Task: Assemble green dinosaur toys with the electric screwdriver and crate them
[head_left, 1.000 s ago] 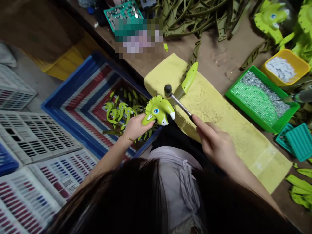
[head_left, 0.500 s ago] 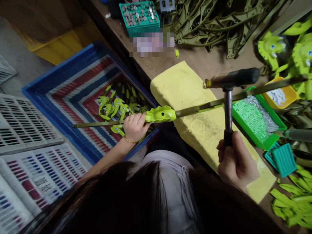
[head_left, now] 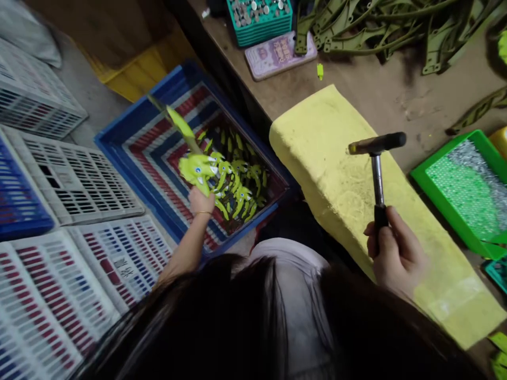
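My left hand (head_left: 201, 203) reaches over a blue-rimmed bin (head_left: 137, 124) and is closed on a dinosaur-head toy (head_left: 197, 167). This toy is lime green with a blue eye and white horns, on a long olive strip that points up and left and is blurred. Beneath it, several similar dinosaur-head toys (head_left: 241, 182) lie heaped on the bin's striped lining. In my right hand (head_left: 396, 258) a small hammer (head_left: 378, 177) stands upright, gripped by its dark handle. Its head is above a yellow padded block (head_left: 336, 126), with no visible contact.
Behind the block are a purple phone (head_left: 273, 55), a teal tray of metal rivets (head_left: 259, 18) and a heap of olive plastic parts (head_left: 364, 39). A green tray (head_left: 423, 174) of small silvery pieces stands right. White slatted crates (head_left: 91, 184) line the left.
My left hand has carried the dinosaur-head toy left, off the block to over the bin, and turned it so the face shows. The hammer stays in my right hand. The view has shifted left.
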A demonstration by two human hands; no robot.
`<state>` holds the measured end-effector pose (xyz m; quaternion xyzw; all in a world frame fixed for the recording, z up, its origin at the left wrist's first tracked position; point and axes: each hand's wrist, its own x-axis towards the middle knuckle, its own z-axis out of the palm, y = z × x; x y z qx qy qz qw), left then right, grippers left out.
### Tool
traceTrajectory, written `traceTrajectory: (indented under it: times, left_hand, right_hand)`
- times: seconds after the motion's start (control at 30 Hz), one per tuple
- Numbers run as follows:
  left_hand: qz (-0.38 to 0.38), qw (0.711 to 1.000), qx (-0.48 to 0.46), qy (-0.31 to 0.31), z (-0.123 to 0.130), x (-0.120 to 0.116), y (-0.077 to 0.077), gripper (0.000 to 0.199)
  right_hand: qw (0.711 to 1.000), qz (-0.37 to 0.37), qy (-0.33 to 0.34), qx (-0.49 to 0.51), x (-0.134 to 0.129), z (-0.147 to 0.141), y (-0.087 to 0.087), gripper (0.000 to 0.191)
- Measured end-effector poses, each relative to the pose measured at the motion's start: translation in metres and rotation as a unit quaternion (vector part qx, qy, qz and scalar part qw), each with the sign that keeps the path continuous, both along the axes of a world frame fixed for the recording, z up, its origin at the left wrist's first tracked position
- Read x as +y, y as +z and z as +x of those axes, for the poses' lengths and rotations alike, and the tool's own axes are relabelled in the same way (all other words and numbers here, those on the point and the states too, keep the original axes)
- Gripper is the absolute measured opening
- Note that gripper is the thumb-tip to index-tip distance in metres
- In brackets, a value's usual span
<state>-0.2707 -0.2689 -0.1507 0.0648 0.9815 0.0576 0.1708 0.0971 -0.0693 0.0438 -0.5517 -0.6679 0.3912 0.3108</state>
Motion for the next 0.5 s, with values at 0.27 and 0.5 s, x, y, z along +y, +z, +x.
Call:
traceTrajectory:
  times: [0.27, 0.5]
  left_hand:
    - [-0.063, 0.983, -0.169, 0.02, 0.043, 0.01, -0.077, 0.038]
    - [0.005, 0.986, -0.141, -0.091, 0.004, 0.004, -0.051, 0.038]
  right_hand:
    - [0.993, -0.087, -0.085, 0.004, -0.011, 0.007, -0.012, 0.041]
    - [0.984, -0.132, -0.116, 0.013, -0.001, 0.014, -0.021, 0.053]
